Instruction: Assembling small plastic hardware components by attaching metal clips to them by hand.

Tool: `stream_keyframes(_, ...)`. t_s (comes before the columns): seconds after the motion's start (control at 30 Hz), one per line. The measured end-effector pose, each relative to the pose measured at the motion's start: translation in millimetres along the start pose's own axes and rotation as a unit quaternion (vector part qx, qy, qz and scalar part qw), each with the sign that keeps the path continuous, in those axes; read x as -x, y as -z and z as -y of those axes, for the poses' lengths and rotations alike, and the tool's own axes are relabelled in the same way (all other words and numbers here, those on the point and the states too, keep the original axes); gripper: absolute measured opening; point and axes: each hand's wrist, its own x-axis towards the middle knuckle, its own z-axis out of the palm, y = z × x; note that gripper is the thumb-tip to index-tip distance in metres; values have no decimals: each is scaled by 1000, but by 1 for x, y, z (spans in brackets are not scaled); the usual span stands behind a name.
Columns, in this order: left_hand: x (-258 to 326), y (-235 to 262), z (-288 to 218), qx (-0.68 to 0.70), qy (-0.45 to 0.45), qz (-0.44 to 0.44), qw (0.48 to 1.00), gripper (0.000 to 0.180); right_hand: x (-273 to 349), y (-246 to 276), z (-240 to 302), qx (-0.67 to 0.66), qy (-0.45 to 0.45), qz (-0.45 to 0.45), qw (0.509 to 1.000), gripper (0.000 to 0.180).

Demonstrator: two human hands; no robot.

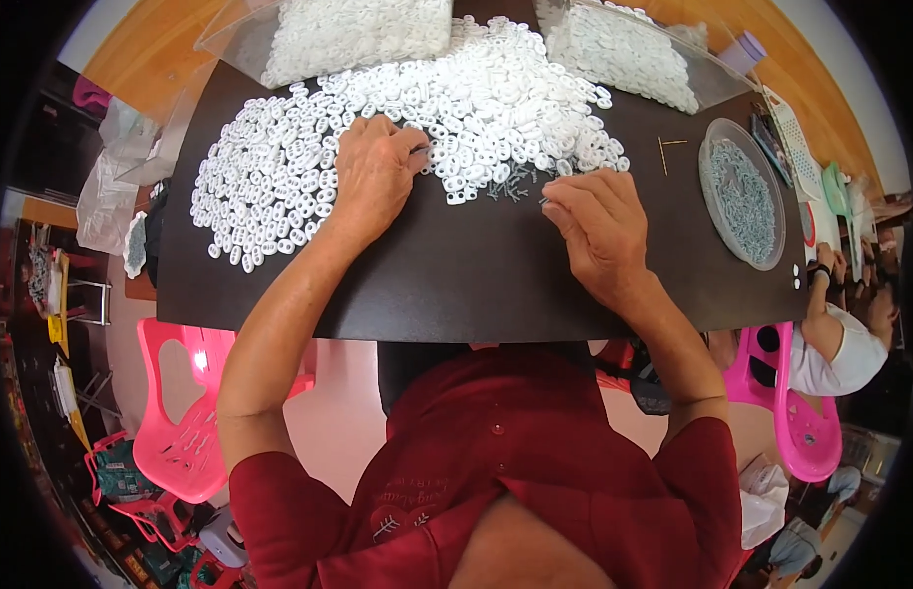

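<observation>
A broad heap of small white oval plastic pieces with two holes [265, 167] spreads across the dark table [456, 285]. My left hand [376, 175] is at the heap's near edge, its fingers bent down and closed among the pieces; what the fingertips hold is hidden. To the right, my right hand [605, 228] pinches a small grey screw between thumb and forefinger, only its tip showing. Between the hands, against the heap, lies a loose cluster of grey screws [512, 184]. A few white pieces [460, 194] sit at the front of the heap, beside these screws.
Two clear bins hold more white pieces [358, 39] at the back. A round clear tub [712, 221] of grey screws stands at the right, near thin brass-coloured sticks [663, 157]. Pink chairs [177, 432] flank me. Another person's arm [822, 319] shows at far right.
</observation>
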Motion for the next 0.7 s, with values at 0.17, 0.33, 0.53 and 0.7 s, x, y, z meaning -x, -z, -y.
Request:
stream_keyframes(0.17, -4, 1, -3, -8, -22, 15, 1000, 8, 7, -1, -6, 5, -3, -10, 1000, 18)
stream_keyframes(0.33, -8, 2, 1, -4, -47, 41, 998, 7, 10, 0, -8, 3, -7, -13, 1000, 18)
stream_keyframes(0.53, 2, 12, -1, 123, 42, 31, 991, 9, 14, 0, -14, 14, -13, -11, 1000, 19)
stream_keyframes(0.7, 29, 29, -31, 265, 143, 12, 954, 9, 17, 1, -19, 33, -35, 5, 999, 20)
